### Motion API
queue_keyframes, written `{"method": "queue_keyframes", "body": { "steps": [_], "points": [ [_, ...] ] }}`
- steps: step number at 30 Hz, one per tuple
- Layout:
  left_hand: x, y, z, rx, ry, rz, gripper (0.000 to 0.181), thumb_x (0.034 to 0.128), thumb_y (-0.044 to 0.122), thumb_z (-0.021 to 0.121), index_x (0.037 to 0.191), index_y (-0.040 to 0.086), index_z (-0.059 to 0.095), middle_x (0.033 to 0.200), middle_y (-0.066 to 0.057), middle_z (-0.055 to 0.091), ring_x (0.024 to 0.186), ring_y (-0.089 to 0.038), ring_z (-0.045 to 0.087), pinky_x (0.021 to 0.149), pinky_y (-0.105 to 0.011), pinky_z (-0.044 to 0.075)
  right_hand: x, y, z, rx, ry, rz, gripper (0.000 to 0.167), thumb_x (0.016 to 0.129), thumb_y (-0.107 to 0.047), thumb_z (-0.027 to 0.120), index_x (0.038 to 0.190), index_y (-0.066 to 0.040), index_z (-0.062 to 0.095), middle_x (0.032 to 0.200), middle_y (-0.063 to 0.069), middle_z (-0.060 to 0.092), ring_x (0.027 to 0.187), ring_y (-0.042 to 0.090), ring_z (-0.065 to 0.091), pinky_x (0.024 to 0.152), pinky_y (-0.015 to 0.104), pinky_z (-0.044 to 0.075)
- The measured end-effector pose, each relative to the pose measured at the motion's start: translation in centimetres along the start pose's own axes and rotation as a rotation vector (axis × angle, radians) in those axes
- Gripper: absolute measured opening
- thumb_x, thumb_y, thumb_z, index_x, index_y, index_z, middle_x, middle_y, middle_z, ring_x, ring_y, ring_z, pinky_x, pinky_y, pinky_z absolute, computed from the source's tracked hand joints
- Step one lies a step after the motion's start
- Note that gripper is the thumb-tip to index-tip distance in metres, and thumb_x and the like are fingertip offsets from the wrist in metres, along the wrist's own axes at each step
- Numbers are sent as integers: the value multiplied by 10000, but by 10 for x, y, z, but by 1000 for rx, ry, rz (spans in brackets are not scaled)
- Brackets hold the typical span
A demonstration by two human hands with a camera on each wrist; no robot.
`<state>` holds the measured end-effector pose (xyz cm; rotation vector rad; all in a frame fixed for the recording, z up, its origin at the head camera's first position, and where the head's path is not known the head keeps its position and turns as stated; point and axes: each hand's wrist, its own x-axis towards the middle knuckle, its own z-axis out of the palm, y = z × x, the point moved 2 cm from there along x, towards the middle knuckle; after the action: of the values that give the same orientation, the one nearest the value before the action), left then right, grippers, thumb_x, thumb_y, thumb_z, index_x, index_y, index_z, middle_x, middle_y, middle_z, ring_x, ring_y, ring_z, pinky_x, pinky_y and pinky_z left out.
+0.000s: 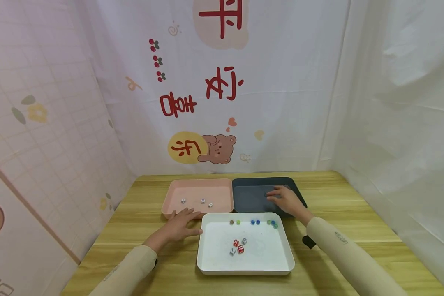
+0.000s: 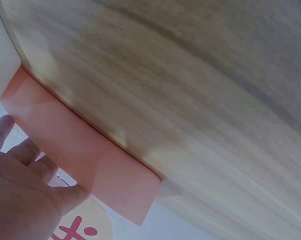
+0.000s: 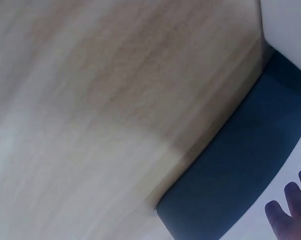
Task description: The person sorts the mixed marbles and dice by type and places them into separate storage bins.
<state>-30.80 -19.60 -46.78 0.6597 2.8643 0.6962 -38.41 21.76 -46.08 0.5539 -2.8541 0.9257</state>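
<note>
My left hand [image 1: 179,226] lies with fingers spread at the near edge of the pink tray [image 1: 207,188], its thumb by the white tray's left rim. Three white dice [image 1: 202,201] sit in the pink tray. My right hand [image 1: 286,200] is over the dark blue tray [image 1: 249,199], fingers extended to the left. A small dark spot shows by its fingertips; I cannot tell what it is. The white tray [image 1: 262,259], in front, holds two red dice [image 1: 240,249], two pale dice [image 1: 232,252] and several glass marbles [image 1: 257,222] along its far side.
All three trays stand on a wood-grain table [image 1: 126,213], the pink and dark ones side by side behind the white one. A printed curtain [image 1: 281,102] hangs behind the table. A black wrist strap piece [image 1: 308,241] hangs under the right sleeve.
</note>
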Motion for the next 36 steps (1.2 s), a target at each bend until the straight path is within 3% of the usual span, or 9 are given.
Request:
{"method": "queue_keyframes", "body": {
  "steps": [12,16,23,36],
  "points": [
    [0,0,-1,-1,-4,1,719,889,533,684,1456,126,512,1531,-212,382,1447,-423,251,1121,-696,57,-26,-14,4,42,-33,-54,313,957,-306,670,1164,-83,744,1474,252,435,1300,486,440,974,615,434],
    [0,0,-1,-2,-4,0,711,890,526,686,1455,130,514,1531,-214,382,1446,-422,253,1120,-697,56,-34,-21,13,28,-31,-100,262,938,-280,697,1117,-102,767,1465,263,443,1348,496,382,1019,646,377],
    [0,1,-1,-1,-7,-3,720,893,527,681,1460,119,506,1534,-213,377,1447,-420,252,1123,-692,61,-40,-30,26,-113,-19,-160,181,889,-261,748,1030,-160,798,1418,268,499,1387,503,318,1084,723,172],
    [-1,2,-2,-1,-5,-3,703,895,506,689,1453,116,514,1529,-221,382,1444,-425,255,1125,-687,67,-43,-34,42,-301,-53,-191,197,858,-295,774,1031,-202,795,1417,250,507,1381,485,344,1058,756,169]
  ]
}}
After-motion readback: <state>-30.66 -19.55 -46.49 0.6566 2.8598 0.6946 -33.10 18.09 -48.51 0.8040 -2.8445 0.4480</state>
